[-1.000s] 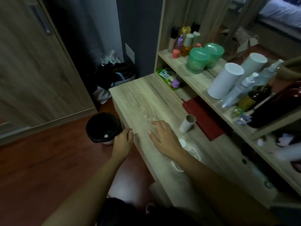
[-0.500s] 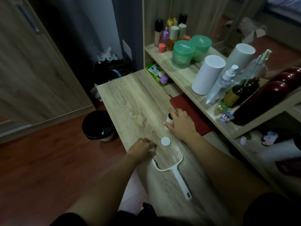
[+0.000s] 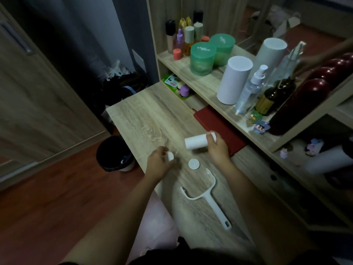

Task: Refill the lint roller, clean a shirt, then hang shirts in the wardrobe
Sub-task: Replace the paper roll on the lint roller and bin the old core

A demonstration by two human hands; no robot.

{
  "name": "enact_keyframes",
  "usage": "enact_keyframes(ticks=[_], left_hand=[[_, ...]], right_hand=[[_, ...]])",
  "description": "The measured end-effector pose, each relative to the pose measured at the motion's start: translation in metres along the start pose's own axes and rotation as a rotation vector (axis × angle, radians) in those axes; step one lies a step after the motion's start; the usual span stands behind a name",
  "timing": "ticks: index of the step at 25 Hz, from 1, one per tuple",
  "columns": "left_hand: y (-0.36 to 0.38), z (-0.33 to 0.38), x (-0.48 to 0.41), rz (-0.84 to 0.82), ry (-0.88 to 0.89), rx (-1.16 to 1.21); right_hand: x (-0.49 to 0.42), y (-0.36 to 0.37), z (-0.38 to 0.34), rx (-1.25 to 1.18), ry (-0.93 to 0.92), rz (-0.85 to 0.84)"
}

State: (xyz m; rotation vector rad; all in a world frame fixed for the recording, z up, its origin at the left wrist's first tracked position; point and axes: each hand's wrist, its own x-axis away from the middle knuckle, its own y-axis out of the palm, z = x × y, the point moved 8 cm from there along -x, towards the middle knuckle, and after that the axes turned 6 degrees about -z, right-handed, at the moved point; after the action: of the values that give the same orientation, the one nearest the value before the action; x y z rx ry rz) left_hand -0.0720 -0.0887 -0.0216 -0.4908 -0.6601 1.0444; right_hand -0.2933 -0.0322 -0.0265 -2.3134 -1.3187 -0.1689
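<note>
**New roll was in the hand, the roller frame waited on the desk**

The right hand [image 3: 217, 148] had closed around a white roll [image 3: 196, 143] and held it lying sideways, a little above the desk [image 3: 145, 119], in the middle of the frame. Half a second before, this hand only rested near the red mat [image 3: 219, 129] and no full roll was visible there. The left hand [image 3: 159, 162] was curled around a small white cap [image 3: 170, 156]; earlier it was a closed fist on the desk, and I could not tell what was inside.

A second round cap [image 3: 193, 164] lay flat between the hands. The frame [image 3: 205, 196] of the lint roller lay empty in the lower centre, its handle pointing to the lower right, as before.

I judge that the refill was beginning: the roll and one cap were about to be joined, and the shirts were not yet touched. The bin [image 3: 114, 153] stood at the left on the floor.
</note>
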Motion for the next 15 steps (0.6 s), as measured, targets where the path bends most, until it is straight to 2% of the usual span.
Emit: enact_keyframes(ticks=[3,5,6,15], left_hand=[[-0.01,0.014,-0.006,-0.035,-0.02,0.372],[-0.009,0.025,-0.006,-0.12,-0.033,0.637],[-0.008,0.03,-0.005,-0.16,-0.024,0.692],[-0.017,0.033,-0.006,-0.201,0.081,0.723]], right_hand=[[0.011,0.002,0.004,-0.329,0.103,-0.017],[0.018,0.001,0.0,-0.365,0.092,-0.016],[0.02,0.002,-0.003,-0.359,0.078,-0.021],[0.03,0.022,-0.021,-0.335,0.024,-0.08]])
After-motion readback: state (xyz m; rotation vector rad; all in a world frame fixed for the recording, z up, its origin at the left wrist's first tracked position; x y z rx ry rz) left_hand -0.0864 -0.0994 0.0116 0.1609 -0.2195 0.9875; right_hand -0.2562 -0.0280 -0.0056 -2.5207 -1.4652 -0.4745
